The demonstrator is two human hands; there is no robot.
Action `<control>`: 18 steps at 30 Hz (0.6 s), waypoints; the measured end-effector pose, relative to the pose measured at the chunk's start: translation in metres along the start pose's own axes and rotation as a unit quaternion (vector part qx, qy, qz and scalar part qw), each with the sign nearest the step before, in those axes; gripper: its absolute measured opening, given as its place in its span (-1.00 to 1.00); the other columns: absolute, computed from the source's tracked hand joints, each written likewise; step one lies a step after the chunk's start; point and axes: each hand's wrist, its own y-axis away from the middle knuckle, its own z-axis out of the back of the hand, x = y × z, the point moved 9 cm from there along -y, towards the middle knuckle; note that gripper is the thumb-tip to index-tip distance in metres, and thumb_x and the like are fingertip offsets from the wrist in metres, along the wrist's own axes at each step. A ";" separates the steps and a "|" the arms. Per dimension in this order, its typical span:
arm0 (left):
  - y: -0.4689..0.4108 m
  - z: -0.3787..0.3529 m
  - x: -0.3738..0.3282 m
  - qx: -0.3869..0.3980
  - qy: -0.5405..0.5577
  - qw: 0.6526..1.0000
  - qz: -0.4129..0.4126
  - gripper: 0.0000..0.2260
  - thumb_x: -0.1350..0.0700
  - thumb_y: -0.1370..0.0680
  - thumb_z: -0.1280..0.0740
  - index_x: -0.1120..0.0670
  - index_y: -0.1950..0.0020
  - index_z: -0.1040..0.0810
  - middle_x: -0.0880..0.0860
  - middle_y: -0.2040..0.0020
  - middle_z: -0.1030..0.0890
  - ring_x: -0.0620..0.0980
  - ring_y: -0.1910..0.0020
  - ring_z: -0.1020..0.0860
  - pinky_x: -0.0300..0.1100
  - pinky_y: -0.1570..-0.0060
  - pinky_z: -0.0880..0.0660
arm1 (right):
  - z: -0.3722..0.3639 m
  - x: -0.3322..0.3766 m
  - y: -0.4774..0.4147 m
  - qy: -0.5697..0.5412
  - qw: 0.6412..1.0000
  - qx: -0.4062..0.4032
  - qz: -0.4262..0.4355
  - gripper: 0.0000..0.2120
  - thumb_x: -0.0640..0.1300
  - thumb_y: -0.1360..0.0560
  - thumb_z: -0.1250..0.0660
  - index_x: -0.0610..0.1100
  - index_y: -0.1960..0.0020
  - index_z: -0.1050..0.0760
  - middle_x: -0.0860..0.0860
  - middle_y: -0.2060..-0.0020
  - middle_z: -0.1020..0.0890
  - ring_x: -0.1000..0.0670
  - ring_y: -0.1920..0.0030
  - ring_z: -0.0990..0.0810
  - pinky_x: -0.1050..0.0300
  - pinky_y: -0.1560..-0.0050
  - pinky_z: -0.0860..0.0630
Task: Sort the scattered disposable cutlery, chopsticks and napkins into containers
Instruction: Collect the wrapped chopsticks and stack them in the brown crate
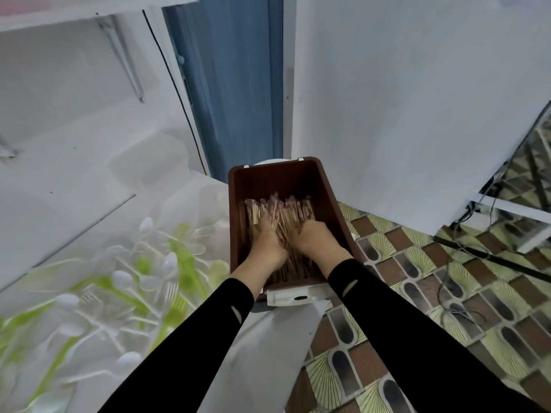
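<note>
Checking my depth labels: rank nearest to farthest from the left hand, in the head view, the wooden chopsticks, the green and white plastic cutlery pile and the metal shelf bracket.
1. Wooden chopsticks: touching the left hand.
2. Green and white plastic cutlery pile: on its left.
3. Metal shelf bracket: high on the left wall.

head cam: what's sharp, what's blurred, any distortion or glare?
Head view: left hand, right hand and chopsticks in the brown box fairly sharp; spoons and forks lower left smeared; wide-angle bending bows the blue door; light soft, no hard shadows.
</note>
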 end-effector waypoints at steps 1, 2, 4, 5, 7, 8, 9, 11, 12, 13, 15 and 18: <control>0.001 -0.001 -0.001 0.000 -0.003 1.000 -0.011 -0.16 0.31 -0.52 -0.32 -0.05 -0.59 0.14 0.17 -0.57 0.12 0.21 -0.51 -0.12 -0.06 -0.43 -0.20 | 0.001 0.002 0.002 0.012 1.000 -0.015 0.020 -0.69 -0.07 -0.62 -0.19 -0.29 -0.16 -0.50 -0.22 -0.11 -0.59 -0.23 -0.07 -0.60 0.09 0.09 -0.49; 0.003 -0.002 -0.002 -0.001 -0.013 1.000 -0.020 -0.17 0.30 -0.53 -0.31 -0.11 -0.59 0.12 0.14 -0.56 0.15 0.22 -0.51 -0.10 -0.05 -0.44 -0.17 | 0.001 0.005 0.003 0.028 0.999 -0.021 0.041 -0.70 -0.07 -0.60 -0.22 -0.26 -0.22 -0.46 -0.22 -0.15 -0.54 -0.25 -0.09 -0.58 0.06 0.04 -0.50; 0.002 -0.004 -0.001 -0.003 -0.044 0.999 -0.025 -0.25 0.33 -0.53 -0.27 -0.12 -0.58 -0.01 0.10 -0.56 0.16 0.21 -0.49 -0.08 -0.07 -0.44 -0.15 | -0.006 0.011 0.004 0.074 0.994 0.001 0.077 -0.67 -0.09 -0.57 -0.26 -0.17 -0.30 -0.40 -0.22 -0.21 -0.45 -0.28 -0.13 -0.55 -0.01 -0.08 -0.52; 0.001 -0.004 0.000 0.004 -0.062 0.998 -0.014 -0.31 0.34 -0.54 -0.25 -0.08 -0.57 -0.07 0.09 -0.56 0.16 0.21 -0.49 -0.08 -0.11 -0.43 -0.16 | -0.011 0.012 0.004 0.091 0.992 0.022 0.084 -0.66 -0.10 -0.56 -0.26 -0.14 -0.31 -0.38 -0.21 -0.22 -0.44 -0.28 -0.14 -0.54 -0.02 -0.11 -0.52; 0.000 -0.006 0.004 0.031 -0.113 0.993 0.016 -0.39 0.28 -0.58 -0.24 0.04 -0.58 -0.10 0.12 -0.58 0.20 0.21 -0.51 -0.07 -0.14 -0.41 -0.18 | -0.018 0.012 0.001 0.106 0.990 0.050 0.077 -0.69 -0.13 -0.57 -0.24 -0.14 -0.29 -0.38 -0.20 -0.19 -0.48 -0.26 -0.14 -0.55 -0.02 -0.09 -0.53; -0.001 -0.007 0.005 0.047 -0.144 0.988 0.031 -0.41 0.23 -0.60 -0.23 0.10 -0.58 -0.06 0.14 -0.58 0.23 0.22 -0.52 -0.07 -0.13 -0.41 -0.19 | -0.018 0.012 0.000 0.110 0.990 0.052 0.068 -0.72 -0.15 -0.57 -0.24 -0.16 -0.27 -0.39 -0.20 -0.18 -0.52 -0.25 -0.14 -0.56 -0.02 -0.07 -0.53; -0.001 -0.008 0.007 0.064 -0.166 0.983 0.046 -0.42 0.19 -0.63 -0.21 0.15 -0.59 -0.02 0.18 -0.58 0.25 0.24 -0.53 -0.08 -0.12 -0.42 -0.21 | -0.017 0.012 0.000 0.112 0.990 0.052 0.061 -0.72 -0.16 -0.57 -0.25 -0.18 -0.27 -0.40 -0.21 -0.18 -0.53 -0.24 -0.14 -0.57 -0.02 -0.06 -0.54; 0.002 -0.008 0.009 0.089 -0.179 0.977 0.072 -0.43 0.15 -0.65 -0.14 0.26 -0.57 0.06 0.29 -0.57 0.17 0.29 -0.52 -0.14 -0.06 -0.39 -0.28 | -0.015 0.010 0.000 0.115 0.991 0.055 0.051 -0.72 -0.19 -0.57 -0.25 -0.21 -0.27 -0.41 -0.22 -0.19 -0.54 -0.23 -0.15 -0.57 -0.02 -0.07 -0.54; 0.004 -0.008 0.010 0.096 -0.175 0.977 0.079 -0.41 0.15 -0.66 -0.12 0.30 -0.56 0.11 0.33 -0.57 0.07 0.30 -0.50 -0.18 -0.03 -0.36 -0.32 | -0.014 0.011 0.001 0.116 0.990 0.055 0.051 -0.73 -0.21 -0.57 -0.23 -0.21 -0.27 -0.42 -0.21 -0.19 -0.54 -0.23 -0.14 -0.57 -0.01 -0.05 -0.54; 0.004 -0.009 0.010 0.104 -0.171 0.977 0.078 -0.41 0.14 -0.66 -0.11 0.32 -0.56 0.12 0.36 -0.55 -0.06 0.31 -0.46 -0.26 -0.02 -0.30 -0.38 | -0.011 0.012 0.003 0.120 0.990 0.050 0.053 -0.73 -0.22 -0.58 -0.22 -0.21 -0.26 -0.44 -0.21 -0.18 -0.55 -0.23 -0.14 -0.58 -0.01 -0.04 -0.53; 0.006 -0.008 -0.001 0.096 -0.113 0.989 0.021 -0.49 0.15 -0.65 -0.12 0.26 -0.55 -0.08 0.32 -0.42 -0.37 0.22 -0.13 -0.55 -0.09 0.05 -0.54 | -0.002 0.016 0.009 0.122 0.990 0.021 0.064 -0.73 -0.19 -0.58 -0.19 -0.18 -0.26 -0.46 -0.19 -0.17 -0.56 -0.23 -0.14 -0.57 -0.02 -0.03 -0.52; 0.024 0.026 -0.024 -0.011 0.065 0.994 -0.091 -0.65 0.21 -0.64 -0.14 0.07 -0.43 -0.41 0.06 -0.12 -0.56 -0.07 0.22 -0.51 -0.39 0.34 -0.38 | 0.017 0.039 0.026 0.106 0.985 -0.058 0.121 -0.72 -0.15 -0.59 -0.16 -0.13 -0.28 -0.44 -0.16 -0.17 -0.56 -0.22 -0.14 -0.56 -0.01 0.01 -0.47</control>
